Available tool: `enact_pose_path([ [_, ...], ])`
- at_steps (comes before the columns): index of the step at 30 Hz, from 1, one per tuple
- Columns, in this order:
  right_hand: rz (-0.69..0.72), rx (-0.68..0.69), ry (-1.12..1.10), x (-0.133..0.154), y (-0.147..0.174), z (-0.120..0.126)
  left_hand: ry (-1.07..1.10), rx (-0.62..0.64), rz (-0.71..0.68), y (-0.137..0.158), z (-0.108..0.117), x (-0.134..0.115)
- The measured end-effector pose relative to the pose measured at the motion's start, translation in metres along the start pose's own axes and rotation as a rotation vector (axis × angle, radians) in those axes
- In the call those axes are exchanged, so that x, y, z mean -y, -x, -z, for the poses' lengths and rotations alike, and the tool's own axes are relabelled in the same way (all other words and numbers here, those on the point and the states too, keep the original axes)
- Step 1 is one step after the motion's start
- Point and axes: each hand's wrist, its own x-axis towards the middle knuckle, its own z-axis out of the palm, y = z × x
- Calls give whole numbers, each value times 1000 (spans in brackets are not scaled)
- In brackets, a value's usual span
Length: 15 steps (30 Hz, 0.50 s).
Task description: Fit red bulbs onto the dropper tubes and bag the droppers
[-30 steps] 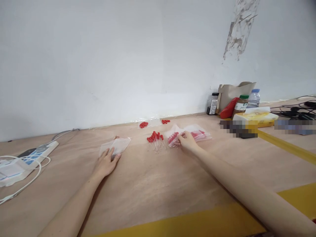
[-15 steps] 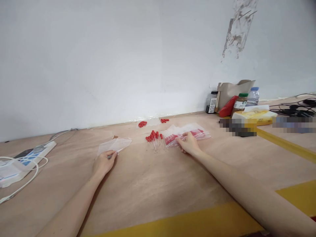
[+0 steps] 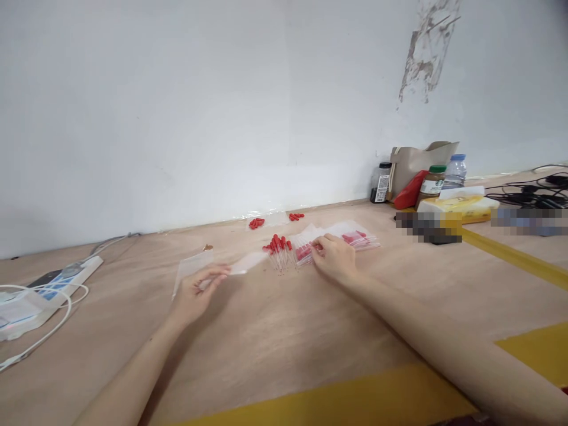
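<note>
My left hand [image 3: 199,290] pinches a small clear plastic bag [image 3: 251,262], raised a little off the table. Beneath and behind that hand lies another flat clear bag [image 3: 189,269]. My right hand [image 3: 335,257] is curled over the left part of some clear bags with red-ended items inside [image 3: 355,236]; its fingertips touch the plastic, and what they grip is hidden. Between my hands lies a bunch of thin clear droppers with red bulbs [image 3: 278,248], their red ends pointing away from me.
Red bulb-like pieces [image 3: 256,223] lie on clear plastic by the wall, with several more [image 3: 296,217] beside them. A power strip [image 3: 53,296] with white cables is on the left. Bottles, a jar [image 3: 431,182] and a tissue pack [image 3: 459,207] stand back right.
My left hand has lifted a bag and moved it right, toward the droppers; one bag stays on the table. My right hand has shifted slightly left over the filled bags, its fingers more curled.
</note>
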Motion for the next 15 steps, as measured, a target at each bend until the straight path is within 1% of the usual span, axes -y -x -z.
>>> enact_pose_path([
  [2,46,91,52,11,-9,-3,90,251,-118,6,-4,-15],
  [4,40,207,91,22,-21,-10,106,467,-183,12,-9,-28],
  [5,18,258,106,27,-27,-15,90,554,-202,15,-11,-34],
  [7,-44,330,127,37,-39,-25,15,671,-234,20,-17,-41],
  [10,-109,380,137,47,-54,-41,-102,735,-302,24,-26,-43],
  [15,-185,438,129,54,-68,-59,-163,746,-395,25,-33,-44],
])
